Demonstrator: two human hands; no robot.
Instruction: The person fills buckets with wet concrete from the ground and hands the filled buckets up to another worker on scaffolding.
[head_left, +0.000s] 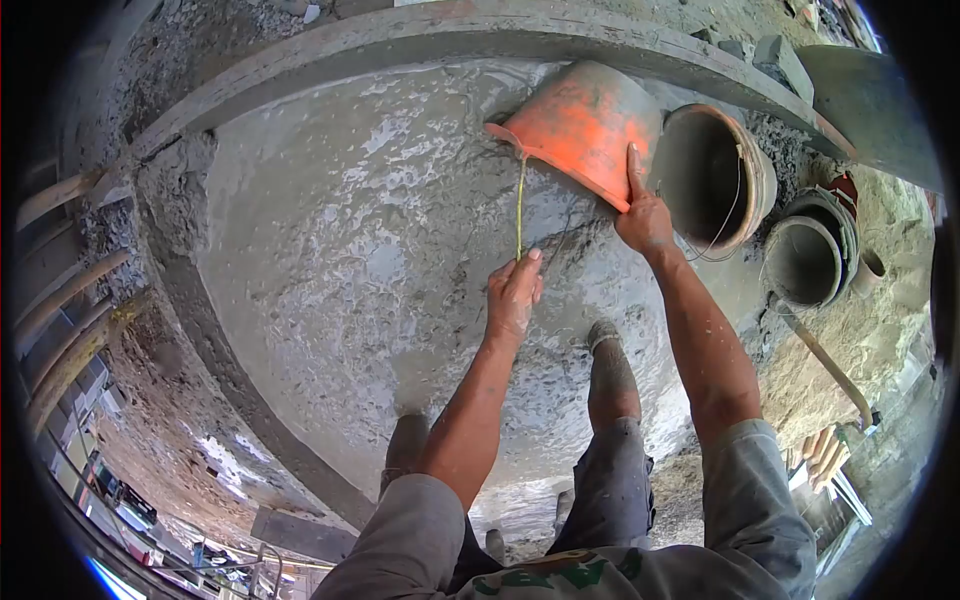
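Note:
An orange bucket (590,125), smeared with grey, lies tipped over on wet grey cement (330,220), its mouth facing down toward me. My left hand (515,290) is closed on a thin yellow cord (520,210) that runs up to the bucket's rim. At the right end of the same rim, my right hand (645,215) grips the edge, with the index finger stretched along the bucket's outside. The inside of the bucket is hidden.
Just right of the orange bucket stands a grey-coated bucket (765,180) with a wire handle. Farther right are stacked smaller buckets (805,260) and a wooden handle (825,355). A long board (460,35) borders the cement at the back.

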